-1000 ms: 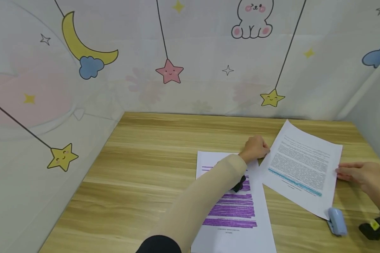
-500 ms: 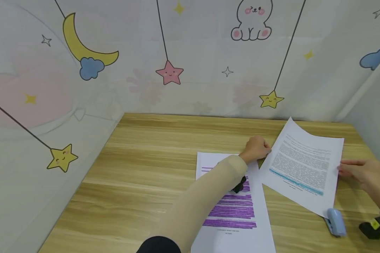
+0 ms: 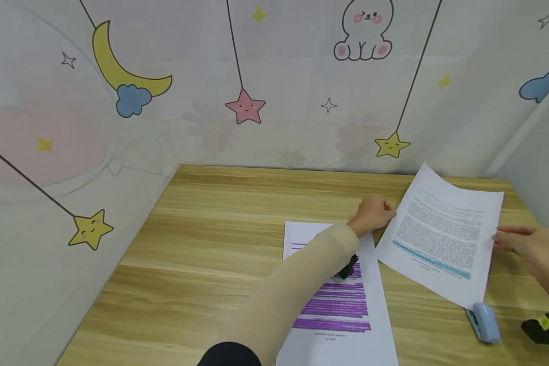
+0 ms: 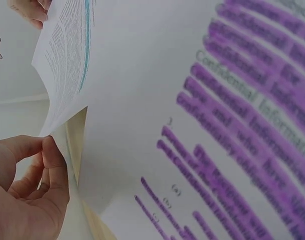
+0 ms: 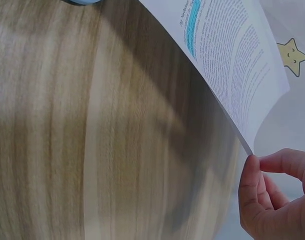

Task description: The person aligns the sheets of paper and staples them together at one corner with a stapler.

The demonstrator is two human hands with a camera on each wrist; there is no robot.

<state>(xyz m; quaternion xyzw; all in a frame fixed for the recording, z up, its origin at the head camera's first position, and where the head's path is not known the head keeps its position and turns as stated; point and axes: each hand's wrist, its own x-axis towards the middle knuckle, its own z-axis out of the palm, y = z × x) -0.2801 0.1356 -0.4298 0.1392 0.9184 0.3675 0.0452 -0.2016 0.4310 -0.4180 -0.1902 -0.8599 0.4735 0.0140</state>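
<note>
A printed sheet of paper [image 3: 439, 239] with one blue-highlighted band is held up, slightly bowed, between my hands at the right. My left hand [image 3: 372, 215] pinches its left edge between thumb and fingertip, as the left wrist view confirms. At the opposite edge my right hand [image 3: 532, 248] pinches the paper [image 5: 227, 65] between thumb and fingers. Below the sheet's lower corner lies a light blue stapler [image 3: 485, 323]; whether they touch I cannot tell. A second sheet [image 3: 379, 340], heavily marked in purple, lies under my left forearm, which hides part of it.
The wood-grain table [image 3: 201, 254] extends to the left of both sheets. A patterned white cloth [image 3: 293, 137] with stars and a moon hangs behind the table. Black wrist devices [image 3: 542, 328] sit on my wrists.
The blue-banded sheet has shifted up and slightly right, its far edge rising. My right hand moved up and right with it; my left moved slightly right. The purple-marked sheet stayed put.
</note>
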